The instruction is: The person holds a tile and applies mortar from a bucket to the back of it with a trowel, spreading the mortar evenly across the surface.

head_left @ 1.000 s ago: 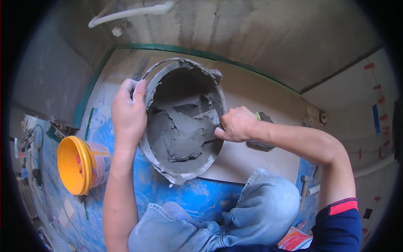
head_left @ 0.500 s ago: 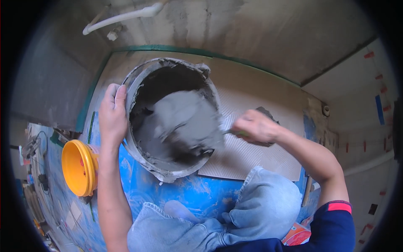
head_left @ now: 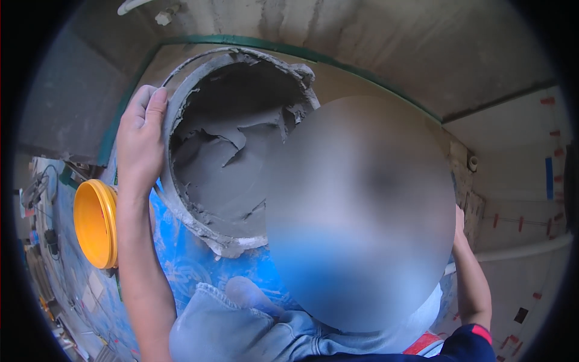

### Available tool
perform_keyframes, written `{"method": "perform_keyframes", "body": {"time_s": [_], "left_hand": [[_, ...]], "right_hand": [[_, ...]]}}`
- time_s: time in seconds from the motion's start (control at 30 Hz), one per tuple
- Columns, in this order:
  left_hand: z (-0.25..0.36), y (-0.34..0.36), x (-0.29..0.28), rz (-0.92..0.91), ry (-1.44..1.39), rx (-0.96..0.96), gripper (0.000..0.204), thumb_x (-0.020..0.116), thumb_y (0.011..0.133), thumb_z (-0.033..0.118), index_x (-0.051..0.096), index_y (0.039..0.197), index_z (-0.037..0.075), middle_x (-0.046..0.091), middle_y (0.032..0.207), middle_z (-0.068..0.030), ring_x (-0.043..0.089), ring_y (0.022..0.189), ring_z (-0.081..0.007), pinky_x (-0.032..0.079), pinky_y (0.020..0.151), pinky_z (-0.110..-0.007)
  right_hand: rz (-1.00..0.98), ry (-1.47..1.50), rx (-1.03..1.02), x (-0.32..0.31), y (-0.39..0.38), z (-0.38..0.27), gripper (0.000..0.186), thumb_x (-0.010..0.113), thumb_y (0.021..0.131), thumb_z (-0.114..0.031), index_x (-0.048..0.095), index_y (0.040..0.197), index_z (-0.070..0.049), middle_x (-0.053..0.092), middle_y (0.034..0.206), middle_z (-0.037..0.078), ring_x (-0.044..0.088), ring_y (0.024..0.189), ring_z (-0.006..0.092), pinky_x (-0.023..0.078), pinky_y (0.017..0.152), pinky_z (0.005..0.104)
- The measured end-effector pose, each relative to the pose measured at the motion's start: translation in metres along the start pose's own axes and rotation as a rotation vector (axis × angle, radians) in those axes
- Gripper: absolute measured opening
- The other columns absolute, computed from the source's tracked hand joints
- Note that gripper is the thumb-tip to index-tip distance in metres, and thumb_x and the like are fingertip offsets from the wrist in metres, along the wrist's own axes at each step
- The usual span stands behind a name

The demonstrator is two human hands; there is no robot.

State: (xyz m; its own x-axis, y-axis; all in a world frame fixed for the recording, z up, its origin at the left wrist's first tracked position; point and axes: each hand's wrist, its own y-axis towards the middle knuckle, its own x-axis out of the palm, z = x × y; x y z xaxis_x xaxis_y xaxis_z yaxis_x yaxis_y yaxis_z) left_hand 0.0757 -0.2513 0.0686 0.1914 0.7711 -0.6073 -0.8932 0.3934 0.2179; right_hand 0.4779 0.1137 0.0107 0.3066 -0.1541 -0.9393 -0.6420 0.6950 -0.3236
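My left hand [head_left: 142,133] is closed on the left rim of a large bucket [head_left: 170,172], beside its wire handle. The bucket tilts toward me and holds thick grey mortar [head_left: 220,187], with more smeared over its rim. A large blurred round patch covers the right half of the work area. Only a sliver of my right hand [head_left: 459,223] shows past the patch's right edge; its fingers, and anything in them, are hidden. My jeans-clad legs [head_left: 241,326] are folded below the bucket.
A yellow bucket [head_left: 90,226] lies tipped at left. Blue sheeting [head_left: 199,256] covers the floor, and a green strip [head_left: 265,43] runs along the wall's foot. Red clips [head_left: 520,223] dot the right wall; a white pipe [head_left: 134,5] sticks out above.
My right hand, which held a trowel at the mortar, has moved right, away from the bucket. The bucket sits higher and further left in view, my left hand still on it.
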Motion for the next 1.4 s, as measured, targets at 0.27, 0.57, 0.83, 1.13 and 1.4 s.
{"method": "perform_keyframes", "body": {"time_s": [0.27, 0.57, 0.83, 1.13, 1.4], "left_hand": [[0.012, 0.001, 0.014, 0.003, -0.007, 0.053, 0.031, 0.050, 0.102, 0.030, 0.052, 0.087, 0.003, 0.049, 0.072, -0.0103, 0.046, 0.069, -0.0182, 0.041, 0.066, -0.032], [0.046, -0.009, 0.035, 0.036, -0.091, 0.044, 0.028, 0.057, 0.098, 0.023, 0.057, 0.084, -0.001, 0.054, 0.067, -0.0154, 0.047, 0.061, -0.0243, 0.042, 0.061, -0.036], [0.035, -0.001, 0.026, 0.116, -0.146, 0.035, 0.031, 0.062, 0.095, 0.024, 0.058, 0.079, -0.003, 0.054, 0.063, -0.0091, 0.045, 0.060, -0.0149, 0.041, 0.058, -0.032], [0.030, -0.002, 0.023, 0.104, -0.127, 0.020, 0.030, 0.061, 0.095, 0.024, 0.056, 0.080, -0.002, 0.054, 0.064, -0.0127, 0.046, 0.060, -0.0213, 0.042, 0.060, -0.035], [0.018, -0.001, 0.027, 0.094, -0.075, 0.075, 0.030, 0.056, 0.098, 0.027, 0.054, 0.085, 0.000, 0.054, 0.070, -0.0182, 0.049, 0.063, -0.0319, 0.043, 0.063, -0.039]], "right_hand": [[0.184, 0.027, -0.598, -0.113, 0.028, -0.157, 0.032, 0.066, 0.083, -0.032, 0.057, 0.092, -0.001, 0.061, 0.080, 0.019, 0.063, 0.075, 0.0374, 0.050, 0.069, 0.0479], [0.188, -0.556, -0.867, -0.123, 0.117, -0.257, 0.025, 0.057, 0.085, -0.022, 0.072, 0.074, -0.004, 0.070, 0.078, 0.016, 0.071, 0.074, 0.0304, 0.056, 0.064, 0.0402], [-0.274, -0.338, -0.790, -0.089, 0.092, -0.263, 0.043, 0.051, 0.085, -0.039, 0.073, 0.078, -0.002, 0.069, 0.083, 0.022, 0.068, 0.085, 0.0390, 0.056, 0.080, 0.0463], [-0.633, 0.354, -0.704, -0.039, 0.050, -0.236, 0.046, 0.054, 0.085, -0.040, 0.065, 0.078, 0.005, 0.065, 0.070, 0.021, 0.065, 0.068, 0.0333, 0.052, 0.067, 0.0414], [-0.650, 0.786, -0.492, -0.054, 0.023, -0.198, 0.048, 0.051, 0.088, -0.042, 0.059, 0.066, 0.000, 0.059, 0.057, 0.008, 0.057, 0.053, 0.0181, 0.046, 0.056, 0.0323]]}}
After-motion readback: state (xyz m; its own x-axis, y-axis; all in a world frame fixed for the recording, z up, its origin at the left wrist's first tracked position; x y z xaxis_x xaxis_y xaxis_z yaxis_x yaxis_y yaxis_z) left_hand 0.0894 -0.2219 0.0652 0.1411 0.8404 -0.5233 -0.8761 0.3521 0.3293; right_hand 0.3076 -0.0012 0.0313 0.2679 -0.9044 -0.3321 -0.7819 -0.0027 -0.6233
